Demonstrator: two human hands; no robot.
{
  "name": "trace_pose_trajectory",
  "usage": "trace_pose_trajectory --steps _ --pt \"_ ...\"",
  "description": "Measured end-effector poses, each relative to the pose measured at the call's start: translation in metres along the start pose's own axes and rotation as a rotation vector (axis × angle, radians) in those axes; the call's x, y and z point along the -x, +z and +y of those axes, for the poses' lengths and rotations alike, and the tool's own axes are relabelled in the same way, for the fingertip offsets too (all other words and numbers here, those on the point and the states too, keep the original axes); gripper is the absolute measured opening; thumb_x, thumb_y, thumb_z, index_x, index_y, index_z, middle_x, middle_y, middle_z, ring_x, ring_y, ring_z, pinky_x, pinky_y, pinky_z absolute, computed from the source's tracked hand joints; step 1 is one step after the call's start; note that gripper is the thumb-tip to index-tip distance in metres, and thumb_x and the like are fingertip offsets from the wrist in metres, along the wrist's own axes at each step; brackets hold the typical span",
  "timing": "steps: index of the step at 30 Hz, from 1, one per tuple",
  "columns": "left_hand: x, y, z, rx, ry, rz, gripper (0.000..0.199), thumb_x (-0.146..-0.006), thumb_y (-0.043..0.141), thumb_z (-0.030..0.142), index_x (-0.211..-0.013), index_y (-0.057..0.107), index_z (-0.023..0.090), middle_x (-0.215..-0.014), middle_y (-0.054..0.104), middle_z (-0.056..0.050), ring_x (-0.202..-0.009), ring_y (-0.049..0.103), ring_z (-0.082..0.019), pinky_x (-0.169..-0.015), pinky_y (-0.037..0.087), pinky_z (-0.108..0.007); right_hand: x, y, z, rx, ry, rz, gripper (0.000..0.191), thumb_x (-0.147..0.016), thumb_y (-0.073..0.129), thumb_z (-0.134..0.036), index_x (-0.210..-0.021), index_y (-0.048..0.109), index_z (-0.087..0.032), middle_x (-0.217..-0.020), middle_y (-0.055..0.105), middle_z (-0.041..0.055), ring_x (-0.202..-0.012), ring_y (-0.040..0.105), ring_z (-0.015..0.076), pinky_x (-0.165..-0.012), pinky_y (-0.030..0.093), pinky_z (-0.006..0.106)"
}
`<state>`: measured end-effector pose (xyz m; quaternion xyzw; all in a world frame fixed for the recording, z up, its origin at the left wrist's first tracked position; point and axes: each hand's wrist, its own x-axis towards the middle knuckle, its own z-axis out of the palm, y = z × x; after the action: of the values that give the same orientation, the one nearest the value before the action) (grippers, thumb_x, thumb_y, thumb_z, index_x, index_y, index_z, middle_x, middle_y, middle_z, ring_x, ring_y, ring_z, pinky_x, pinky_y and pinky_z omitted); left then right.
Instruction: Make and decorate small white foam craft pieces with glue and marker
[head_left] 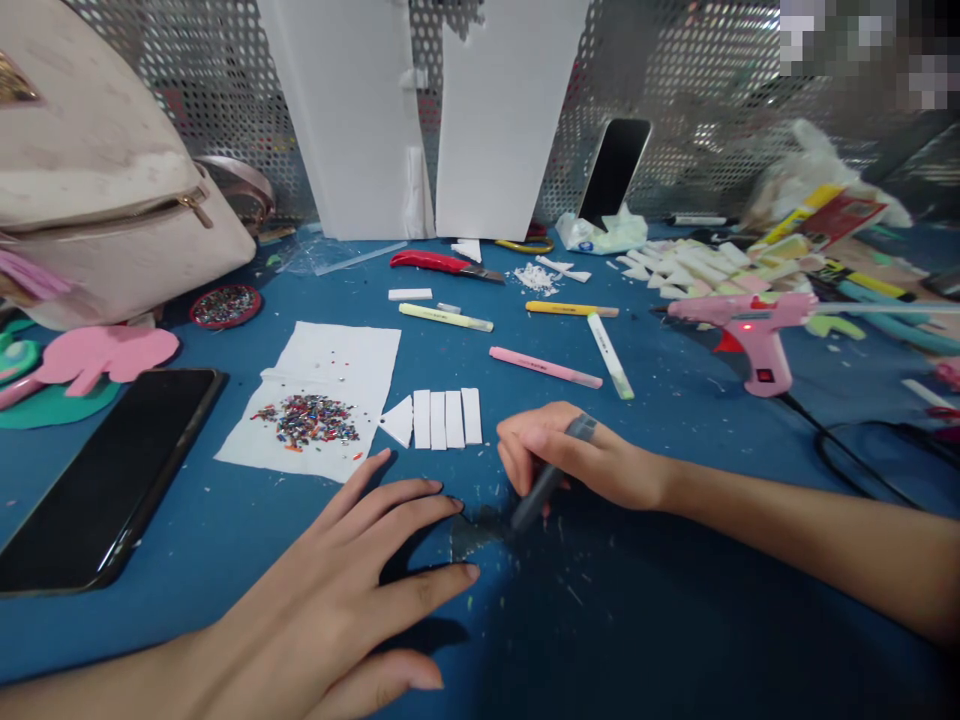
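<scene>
My left hand lies with fingers spread on the blue table, beside a dark grey patch on its surface. In my right hand is a dark grey marker, slanting down to the left with its lower end near the patch. Whether that end touches the table I cannot tell. Beyond my fingers, several white strips and a white triangular piece form a row. The triangle's tip reaches the edge of a white paper sheet bearing a heap of mixed small beads.
Yellow, orange, pink and white-green highlighters lie ahead, near a red-handled cutter. A pink glue gun with its light on sits right. Phone and backpack are left.
</scene>
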<state>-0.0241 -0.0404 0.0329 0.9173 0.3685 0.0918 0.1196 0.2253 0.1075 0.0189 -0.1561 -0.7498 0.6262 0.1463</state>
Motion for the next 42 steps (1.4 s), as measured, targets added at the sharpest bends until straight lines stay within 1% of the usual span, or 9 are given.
trace_pose_trajectory --steps 8,12,15,20,27,34,37,40,42 --pt "0.000 0.000 0.000 0.019 -0.004 0.014 0.048 -0.100 0.048 0.054 -0.143 0.050 0.033 -0.148 0.050 -0.007 -0.140 0.041 -0.029 -0.118 0.018 -0.063 -0.002 0.000 -0.002 -0.010 0.012 0.001 0.057 -0.103 0.039 -0.051 -0.069 0.062 -0.012 -0.065 0.058 0.0028 -0.053 0.053 0.0084 -0.045 0.035 0.019" --pt "0.001 0.001 0.000 0.021 -0.003 0.025 0.049 -0.100 0.048 0.054 -0.143 0.051 0.032 -0.147 0.051 -0.007 -0.139 0.043 -0.030 -0.118 0.019 -0.064 -0.001 0.000 -0.002 0.009 0.018 0.033 0.055 -0.103 0.040 -0.051 -0.072 0.064 -0.012 -0.067 0.059 0.0029 -0.053 0.051 0.0082 -0.044 0.034 0.018" --pt "0.001 0.001 -0.001 0.015 0.003 0.012 0.050 -0.100 0.048 0.054 -0.144 0.050 0.032 -0.147 0.051 -0.008 -0.140 0.042 -0.030 -0.118 0.018 -0.064 -0.001 0.000 -0.001 0.001 0.011 0.006 0.058 -0.104 0.038 -0.051 -0.067 0.062 -0.012 -0.064 0.059 0.0031 -0.053 0.052 0.0085 -0.046 0.036 0.019" --pt "-0.001 0.000 0.000 0.001 -0.006 -0.003 0.050 -0.100 0.047 0.054 -0.145 0.049 0.033 -0.149 0.049 -0.007 -0.141 0.040 -0.030 -0.117 0.019 -0.065 -0.001 0.000 0.000 -0.009 0.012 0.022 0.056 -0.103 0.039 -0.050 -0.070 0.063 -0.012 -0.066 0.060 0.0035 -0.053 0.053 0.0084 -0.044 0.035 0.018" --pt "-0.001 -0.001 0.000 0.029 -0.010 0.019 0.049 -0.099 0.050 0.054 -0.142 0.052 0.033 -0.146 0.052 -0.007 -0.138 0.045 -0.031 -0.118 0.020 -0.063 0.000 0.000 0.001 -0.030 0.033 0.027 0.056 -0.104 0.037 -0.049 -0.068 0.060 -0.013 -0.065 0.058 0.0026 -0.052 0.049 0.0084 -0.043 0.035 0.018" --pt "0.000 0.006 0.004 0.056 -0.069 0.096 0.047 -0.101 0.038 0.058 -0.138 0.056 0.035 -0.145 0.053 -0.004 -0.138 0.044 -0.028 -0.120 0.017 -0.061 0.000 0.001 0.002 -0.055 0.028 0.050 0.052 -0.104 0.038 -0.044 -0.068 0.058 -0.014 -0.063 0.058 0.0020 -0.051 0.049 0.0084 -0.044 0.035 0.018" --pt "0.000 0.004 0.003 0.031 -0.059 0.071 0.047 -0.101 0.039 0.059 -0.140 0.054 0.037 -0.145 0.052 -0.004 -0.139 0.043 -0.028 -0.119 0.018 -0.062 -0.002 0.002 0.005 -0.153 -0.012 0.131 0.053 -0.104 0.037 -0.047 -0.067 0.058 -0.014 -0.058 0.057 0.0012 -0.046 0.046 0.0081 -0.041 0.032 0.019" --pt "0.000 0.001 0.001 -0.012 0.002 0.020 0.050 -0.100 0.045 0.058 -0.145 0.048 0.036 -0.148 0.050 -0.005 -0.140 0.043 -0.029 -0.119 0.020 -0.061 -0.006 0.000 0.010 -0.280 -0.064 0.324 0.054 -0.102 0.038 -0.053 -0.066 0.054 -0.016 -0.053 0.056 -0.0005 -0.041 0.041 0.0074 -0.039 0.027 0.020" --pt "-0.001 0.000 0.001 -0.046 0.023 0.034 0.051 -0.100 0.044 0.058 -0.146 0.047 0.035 -0.150 0.048 -0.005 -0.141 0.041 -0.028 -0.120 0.018 -0.060 -0.009 -0.002 0.014 -0.295 -0.084 0.465 0.055 -0.101 0.039 -0.055 -0.065 0.053 -0.017 -0.054 0.056 -0.0001 -0.043 0.042 0.0079 -0.041 0.027 0.022"
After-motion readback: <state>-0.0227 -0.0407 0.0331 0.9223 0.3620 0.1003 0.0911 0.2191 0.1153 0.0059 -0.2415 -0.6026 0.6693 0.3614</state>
